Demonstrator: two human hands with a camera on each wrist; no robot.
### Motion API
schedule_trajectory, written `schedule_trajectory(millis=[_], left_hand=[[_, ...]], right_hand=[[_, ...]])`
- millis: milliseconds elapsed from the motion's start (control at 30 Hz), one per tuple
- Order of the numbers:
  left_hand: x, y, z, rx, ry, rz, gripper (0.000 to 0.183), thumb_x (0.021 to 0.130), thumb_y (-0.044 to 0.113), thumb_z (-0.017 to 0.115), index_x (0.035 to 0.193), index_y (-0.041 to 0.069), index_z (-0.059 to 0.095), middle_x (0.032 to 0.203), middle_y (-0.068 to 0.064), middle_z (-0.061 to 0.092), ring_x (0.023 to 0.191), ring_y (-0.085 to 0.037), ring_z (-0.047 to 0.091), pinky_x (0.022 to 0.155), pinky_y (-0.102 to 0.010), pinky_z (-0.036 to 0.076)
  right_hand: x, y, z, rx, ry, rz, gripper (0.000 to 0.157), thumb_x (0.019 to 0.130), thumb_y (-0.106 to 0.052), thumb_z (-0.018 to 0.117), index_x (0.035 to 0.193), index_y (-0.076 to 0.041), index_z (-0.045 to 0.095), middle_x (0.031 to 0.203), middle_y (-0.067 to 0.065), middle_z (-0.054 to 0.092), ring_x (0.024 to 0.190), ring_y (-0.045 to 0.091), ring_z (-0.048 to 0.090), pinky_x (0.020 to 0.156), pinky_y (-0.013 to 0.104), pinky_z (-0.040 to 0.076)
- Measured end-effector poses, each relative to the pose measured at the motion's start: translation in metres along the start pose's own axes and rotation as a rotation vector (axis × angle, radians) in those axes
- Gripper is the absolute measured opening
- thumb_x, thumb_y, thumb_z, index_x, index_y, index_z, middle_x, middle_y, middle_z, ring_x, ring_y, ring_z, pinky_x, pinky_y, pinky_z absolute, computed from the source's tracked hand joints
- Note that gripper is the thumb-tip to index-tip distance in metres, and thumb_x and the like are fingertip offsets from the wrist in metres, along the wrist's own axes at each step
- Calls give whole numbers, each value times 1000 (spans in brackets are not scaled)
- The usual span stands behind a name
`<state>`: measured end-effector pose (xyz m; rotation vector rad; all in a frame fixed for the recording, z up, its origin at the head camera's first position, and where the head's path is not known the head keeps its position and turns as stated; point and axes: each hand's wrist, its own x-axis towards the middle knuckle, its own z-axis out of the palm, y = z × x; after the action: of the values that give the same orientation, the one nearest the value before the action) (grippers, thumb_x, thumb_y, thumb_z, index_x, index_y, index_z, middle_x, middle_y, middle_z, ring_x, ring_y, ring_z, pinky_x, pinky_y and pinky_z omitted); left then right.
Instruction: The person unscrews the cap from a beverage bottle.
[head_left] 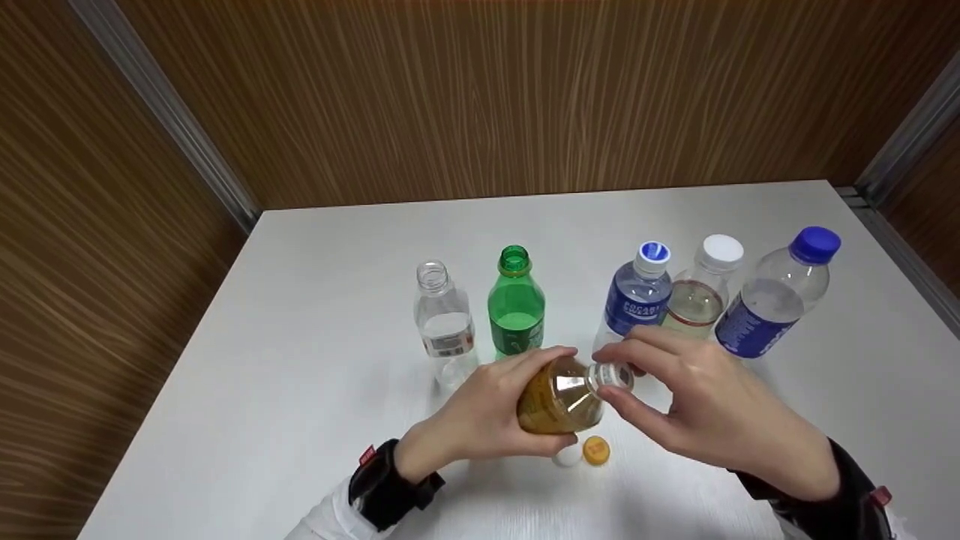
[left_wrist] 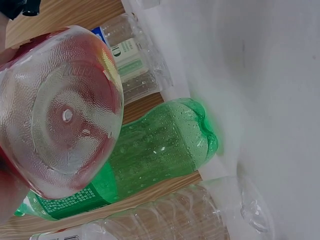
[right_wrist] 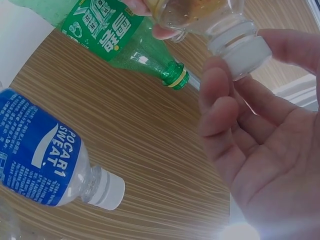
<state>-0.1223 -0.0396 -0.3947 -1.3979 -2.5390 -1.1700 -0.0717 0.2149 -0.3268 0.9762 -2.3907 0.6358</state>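
My left hand (head_left: 491, 412) grips the body of an amber-tinted plastic bottle (head_left: 574, 397), which is tilted with its neck toward the right. At its mouth is a white cap (right_wrist: 248, 57), pinched between the thumb and fingers of my right hand (head_left: 697, 405). The left wrist view shows this bottle's round base (left_wrist: 65, 115). Below the bottle, an orange cap (head_left: 596, 450) lies on the table beside a white cap (head_left: 568, 455), partly hidden by the left hand. Whether the pinched cap is loose on its thread I cannot tell.
Behind my left hand stand an uncapped clear bottle (head_left: 444, 322) and an uncapped green bottle (head_left: 516, 307). To the right are a capped Pocari Sweat bottle (head_left: 637, 296), a white-capped bottle (head_left: 697, 292) and a blue-capped bottle (head_left: 776, 292). Wood-grain panels (head_left: 525, 97) border the white table (head_left: 322, 300).
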Motion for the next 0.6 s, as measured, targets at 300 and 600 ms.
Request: schedule_trajectory(millis=[300, 600], left_hand=[[1, -1, 0, 11, 9, 11, 84, 81, 37, 88, 151, 9, 51, 139, -8, 70, 120, -20, 71, 102, -26, 60], [2, -1, 0, 8, 18, -17, 85, 80, 37, 89, 151, 10, 51, 136, -9, 71, 117, -19, 72, 101, -27, 60]], right_hand=[[0, 2, -2, -15, 34, -43, 29, 83, -18, 86, 110, -16, 75, 97, -8, 74, 81, 3, 66, 72, 15, 57], [-2, 5, -9, 3, 61, 6, 41, 76, -9, 89, 114, -14, 75, 98, -7, 74, 80, 2, 63, 72, 10, 53]])
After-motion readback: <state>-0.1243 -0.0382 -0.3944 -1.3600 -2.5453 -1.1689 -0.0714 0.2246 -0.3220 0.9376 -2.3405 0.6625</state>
